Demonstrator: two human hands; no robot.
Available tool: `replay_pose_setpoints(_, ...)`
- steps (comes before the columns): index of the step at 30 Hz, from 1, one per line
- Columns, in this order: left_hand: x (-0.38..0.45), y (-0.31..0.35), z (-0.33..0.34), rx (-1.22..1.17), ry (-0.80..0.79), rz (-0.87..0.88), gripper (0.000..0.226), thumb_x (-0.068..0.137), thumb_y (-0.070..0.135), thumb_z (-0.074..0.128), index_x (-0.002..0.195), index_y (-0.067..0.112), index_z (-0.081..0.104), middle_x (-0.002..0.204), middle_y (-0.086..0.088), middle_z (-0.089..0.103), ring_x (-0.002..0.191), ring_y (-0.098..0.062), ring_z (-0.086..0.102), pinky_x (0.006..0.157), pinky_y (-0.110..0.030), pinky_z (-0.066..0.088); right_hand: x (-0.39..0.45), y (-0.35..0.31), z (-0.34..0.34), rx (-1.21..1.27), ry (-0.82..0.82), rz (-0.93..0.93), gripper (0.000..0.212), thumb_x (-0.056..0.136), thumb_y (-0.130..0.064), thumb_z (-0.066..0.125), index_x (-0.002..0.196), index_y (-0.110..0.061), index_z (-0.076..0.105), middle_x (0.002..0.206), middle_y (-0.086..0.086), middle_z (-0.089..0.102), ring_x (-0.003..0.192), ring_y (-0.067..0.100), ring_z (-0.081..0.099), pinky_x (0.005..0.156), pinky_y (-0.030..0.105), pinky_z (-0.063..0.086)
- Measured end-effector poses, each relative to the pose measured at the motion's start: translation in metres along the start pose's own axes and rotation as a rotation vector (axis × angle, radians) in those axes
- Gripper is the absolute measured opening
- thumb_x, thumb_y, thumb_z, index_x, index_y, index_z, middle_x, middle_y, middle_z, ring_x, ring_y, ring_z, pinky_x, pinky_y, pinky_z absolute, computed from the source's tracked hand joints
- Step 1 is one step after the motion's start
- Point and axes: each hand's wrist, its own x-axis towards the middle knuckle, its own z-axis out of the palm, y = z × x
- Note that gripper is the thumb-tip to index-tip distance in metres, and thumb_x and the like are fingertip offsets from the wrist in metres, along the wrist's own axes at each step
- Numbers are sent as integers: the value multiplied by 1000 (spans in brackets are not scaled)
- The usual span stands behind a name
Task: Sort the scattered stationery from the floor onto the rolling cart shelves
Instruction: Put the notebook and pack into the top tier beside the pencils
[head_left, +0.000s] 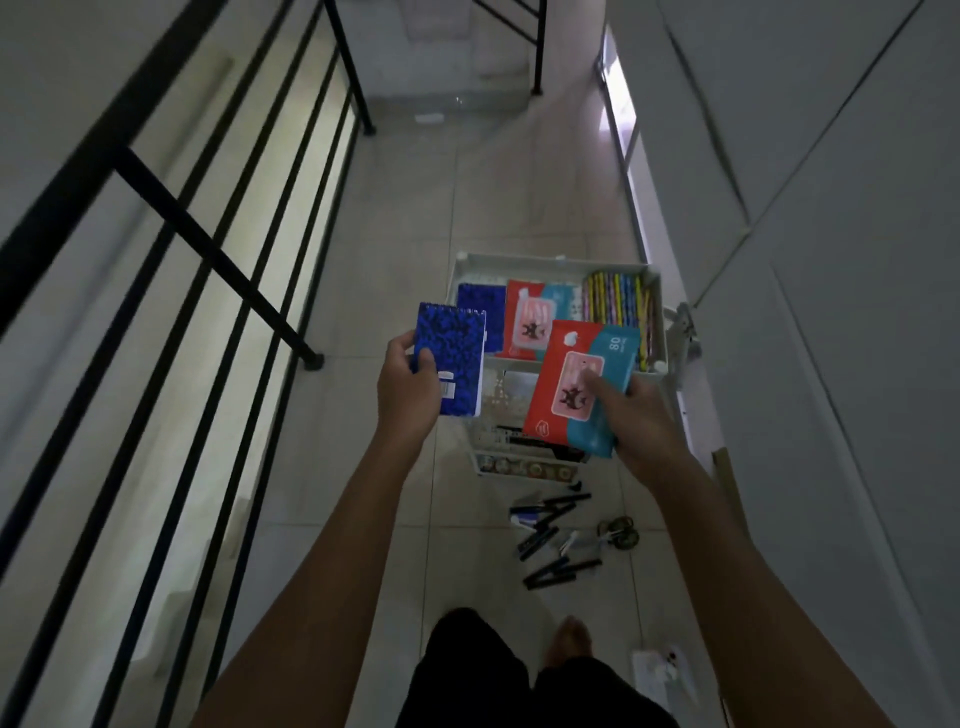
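Two arms reach out over the white cart (655, 291) in the middle of the frame.

The right hand (636, 415) grips a red and blue pack (576, 384); the left hand (408, 387) pinches a blue notebook (457, 358). Black pens (550, 535) lie on the floor below.

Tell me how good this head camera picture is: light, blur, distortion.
Head view: dim overall, the only brightness coming through the railing on the left and a strip along the right wall. Wide-angle bending curves the railing bars and wall lines. Slight motion softness on the left hand with the blue notebook and the right hand with the wipes pack; the markers on the floor are dark and soft.
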Motion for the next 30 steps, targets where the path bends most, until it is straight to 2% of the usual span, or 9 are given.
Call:
replay_pose_setpoints(3, 29, 14, 10, 60, 2, 24, 24, 97, 24, 51, 121, 24, 54, 90, 12, 64, 84, -16, 69, 81, -45, 58, 26, -26, 3, -113, 90, -77, 28, 91, -21, 63, 117, -11, 60, 106, 5, 69, 84, 15, 68, 66, 30, 57)
replay_pose_setpoints(6, 59, 24, 23, 144, -34, 51, 26, 95, 26, 55, 120, 22, 58, 94, 6, 68, 86, -18, 69, 84, -46, 57, 57, -40, 11, -143, 154, -117, 30, 90, -23, 64, 118, -14, 59, 110, 6, 69, 93, 22, 69, 80, 45, 58)
replay_pose_setpoints(9, 84, 26, 37, 264, -77, 75, 30, 93, 28, 59, 121, 20, 58, 109, -5, 71, 92, -22, 69, 86, -45, 56, 86, -44, 22, -225, 239, -149, 30, 88, -22, 67, 116, -14, 60, 110, 8, 69, 94, 24, 68, 82, 48, 58)
replay_pose_setpoints(13, 107, 23, 52, 364, -101, 85, 33, 94, 25, 60, 125, 15, 57, 116, -9, 70, 97, -24, 68, 85, -37, 56, 115, -38, 37, -305, 240, -169, 30, 87, -20, 67, 115, -12, 58, 110, 8, 68, 95, 22, 68, 79, 42, 59)
replay_pose_setpoints(16, 115, 18, 55, 422, -91, 138, 32, 93, 22, 60, 123, 9, 59, 112, -9, 71, 98, -24, 68, 83, -34, 54, 131, -31, 48, -327, 274, -169, 33, 87, -20, 68, 116, -11, 55, 111, 6, 65, 94, 19, 67, 73, 33, 57)
replay_pose_setpoints(20, 118, 13, 51, 476, -55, 257, 25, 91, 16, 62, 113, 6, 64, 105, -8, 71, 86, -18, 65, 72, -25, 47, 142, -22, 53, -392, 296, -175, 38, 86, -20, 68, 118, -11, 51, 115, 10, 64, 98, 21, 66, 70, 30, 55)
replay_pose_setpoints(23, 118, 6, 47, 539, -81, 373, 21, 89, 19, 65, 108, 11, 63, 97, -4, 72, 81, -16, 65, 69, -28, 50, 144, -18, 54, -453, 239, -178, 54, 83, -22, 72, 127, -10, 45, 119, 9, 62, 102, 24, 65, 71, 30, 56)
replay_pose_setpoints(26, 117, 1, 45, 600, -125, 441, 25, 88, 23, 66, 110, 15, 61, 96, -4, 71, 84, -18, 64, 66, -24, 46, 142, -15, 55, -556, 174, -213, 74, 73, -35, 77, 134, -16, 38, 127, 8, 55, 114, 25, 58, 88, 42, 56)
replay_pose_setpoints(30, 113, 2, 41, 802, -115, 408, 49, 87, 37, 64, 132, 21, 51, 94, -5, 49, 95, -24, 54, 69, -29, 42, 134, -6, 57, -854, 142, -340, 86, 80, -29, 74, 149, -15, 25, 155, 10, 20, 142, 26, 23, 114, 42, 30)
